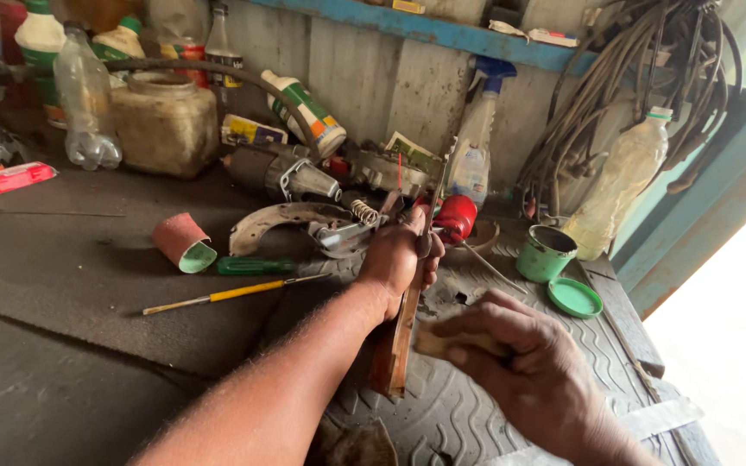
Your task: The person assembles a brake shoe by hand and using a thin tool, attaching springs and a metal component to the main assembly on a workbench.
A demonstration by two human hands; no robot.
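Rust-brown piece: a long curved strip [397,332], judged stiff, fairly heavy and gritty rather than slick — best gripped near its top end.
Left hand: left hand [397,257] clamped round the strip's upper end.
Right hand: right hand [511,354] closed on a small tan block [432,341], pressed against the strip.
Room: ribbed tyre [485,406] below; green tin [545,253] and lid [573,297] beyond the right hand — bench [62,276] open left of the forearm.
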